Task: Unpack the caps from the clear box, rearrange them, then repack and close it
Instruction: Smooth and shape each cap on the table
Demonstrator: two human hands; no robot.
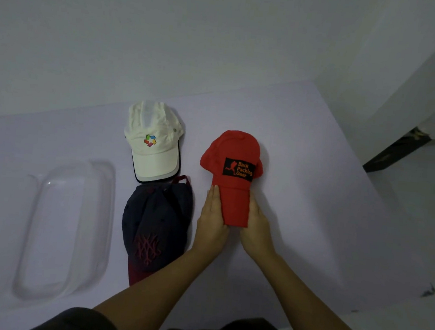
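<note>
A red cap (233,163) with a black patch lies on the pale surface, its brim pointing toward me. My left hand (212,221) and my right hand (257,225) press the brim between them from either side. A white cap (152,140) with a coloured logo lies to the left of the red one. Just below it rests a dark navy cap (157,222) with a red brim and red stitching. The clear box (68,230) sits at the far left, open side up, with nothing visible inside. No lid is in view.
The pale surface (313,199) ends at a wall behind the caps and drops off along its right edge toward a lighter floor. A dark object (396,151) lies on that floor at the right.
</note>
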